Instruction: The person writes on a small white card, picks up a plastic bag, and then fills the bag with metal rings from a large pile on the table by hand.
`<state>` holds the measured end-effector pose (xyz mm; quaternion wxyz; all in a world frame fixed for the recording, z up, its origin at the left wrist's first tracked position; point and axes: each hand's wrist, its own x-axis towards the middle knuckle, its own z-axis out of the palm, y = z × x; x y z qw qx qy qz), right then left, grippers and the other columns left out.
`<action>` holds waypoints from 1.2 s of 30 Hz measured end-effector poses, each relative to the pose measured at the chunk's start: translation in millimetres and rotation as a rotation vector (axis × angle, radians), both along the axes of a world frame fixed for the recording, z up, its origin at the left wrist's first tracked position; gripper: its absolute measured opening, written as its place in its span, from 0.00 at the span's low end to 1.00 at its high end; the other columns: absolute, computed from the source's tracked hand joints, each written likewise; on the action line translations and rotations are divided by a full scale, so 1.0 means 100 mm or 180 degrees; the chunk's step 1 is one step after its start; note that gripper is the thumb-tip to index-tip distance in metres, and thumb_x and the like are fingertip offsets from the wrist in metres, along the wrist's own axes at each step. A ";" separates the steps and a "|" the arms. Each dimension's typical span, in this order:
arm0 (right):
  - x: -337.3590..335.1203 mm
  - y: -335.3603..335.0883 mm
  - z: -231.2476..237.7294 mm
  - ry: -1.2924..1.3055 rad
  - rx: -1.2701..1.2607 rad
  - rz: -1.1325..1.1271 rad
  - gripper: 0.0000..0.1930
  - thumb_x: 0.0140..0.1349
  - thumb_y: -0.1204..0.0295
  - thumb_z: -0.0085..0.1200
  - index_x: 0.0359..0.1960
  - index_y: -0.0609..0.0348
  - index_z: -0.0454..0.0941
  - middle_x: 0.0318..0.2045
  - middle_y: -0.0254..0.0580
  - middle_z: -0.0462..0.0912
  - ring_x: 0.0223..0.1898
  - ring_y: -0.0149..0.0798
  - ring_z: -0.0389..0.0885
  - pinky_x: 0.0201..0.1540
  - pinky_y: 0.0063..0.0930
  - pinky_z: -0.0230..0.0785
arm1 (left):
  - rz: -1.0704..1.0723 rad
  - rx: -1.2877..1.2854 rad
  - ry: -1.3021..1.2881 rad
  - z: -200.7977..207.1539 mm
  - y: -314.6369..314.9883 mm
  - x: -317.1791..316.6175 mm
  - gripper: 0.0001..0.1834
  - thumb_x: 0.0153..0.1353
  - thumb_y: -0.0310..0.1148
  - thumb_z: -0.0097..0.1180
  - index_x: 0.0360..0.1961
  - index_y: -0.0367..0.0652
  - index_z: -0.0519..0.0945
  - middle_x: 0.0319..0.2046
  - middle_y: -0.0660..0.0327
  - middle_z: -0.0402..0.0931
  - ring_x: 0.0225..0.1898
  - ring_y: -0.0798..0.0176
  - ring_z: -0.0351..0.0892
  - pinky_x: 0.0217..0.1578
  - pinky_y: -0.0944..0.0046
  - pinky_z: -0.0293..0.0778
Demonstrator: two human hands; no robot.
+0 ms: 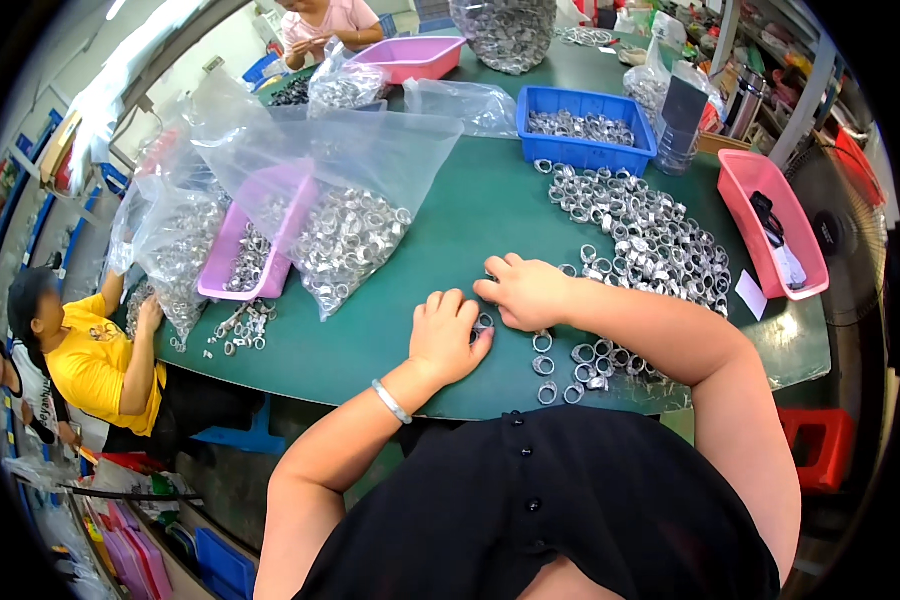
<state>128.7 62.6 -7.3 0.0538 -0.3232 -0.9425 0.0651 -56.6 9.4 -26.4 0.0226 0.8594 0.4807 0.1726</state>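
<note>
My left hand [444, 337] rests on the green table with its fingers curled. A silver-grey metal ring [484, 322] shows between its thumb and fingers. Just to the right and a little farther off, my right hand [526, 292] is closed, fingertips pointing down at the tabletop; what they pinch is mostly hidden. A short column of loose rings [543, 365] lies below my right wrist. Beyond my right forearm spreads a large heap of similar rings [660, 235], partly covered by the arm.
A blue bin [580, 155] of rings stands behind the heap, a pink bin [760, 200] at the right. Clear bags [350, 240] of rings and a pink tray [215, 262] lie left. A person in yellow [105, 350] works at the left, another person [330, 25] at the far side.
</note>
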 end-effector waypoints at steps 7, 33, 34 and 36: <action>-0.05 0.01 0.05 -0.0017 -0.0170 -0.0313 0.19 0.50 0.69 0.53 0.45 0.55 0.71 0.42 0.51 0.70 0.40 0.52 0.75 0.39 0.40 0.74 | 0.0047 -0.0173 0.0652 0.13 0.01 0.03 0.15 0.52 0.43 0.55 0.35 0.45 0.75 0.37 0.56 0.67 0.38 0.51 0.68 0.36 0.53 0.70; 0.10 -0.07 -0.13 0.0876 0.0376 -0.0601 0.18 0.49 0.75 0.51 0.44 0.48 0.71 0.37 0.47 0.71 0.36 0.50 0.76 0.36 0.41 0.73 | 0.0090 0.0168 0.0033 -0.03 -0.02 -0.07 0.10 0.48 0.37 0.57 0.30 0.47 0.72 0.37 0.56 0.66 0.36 0.50 0.70 0.28 0.53 0.75; 0.11 -0.06 -0.14 0.0870 0.0380 -0.0597 0.18 0.49 0.75 0.51 0.44 0.48 0.71 0.37 0.47 0.71 0.36 0.50 0.76 0.36 0.41 0.73 | 0.0012 0.0208 -0.0047 -0.04 -0.01 -0.08 0.10 0.47 0.37 0.58 0.29 0.46 0.73 0.37 0.55 0.66 0.36 0.49 0.70 0.28 0.54 0.76; 0.12 -0.01 -0.15 0.1311 0.0075 -0.0876 0.17 0.50 0.75 0.50 0.44 0.49 0.71 0.36 0.47 0.72 0.36 0.50 0.76 0.37 0.42 0.72 | -0.0013 0.0193 -0.0097 -0.04 0.00 -0.11 0.10 0.47 0.36 0.58 0.29 0.46 0.73 0.37 0.55 0.65 0.36 0.49 0.70 0.29 0.54 0.76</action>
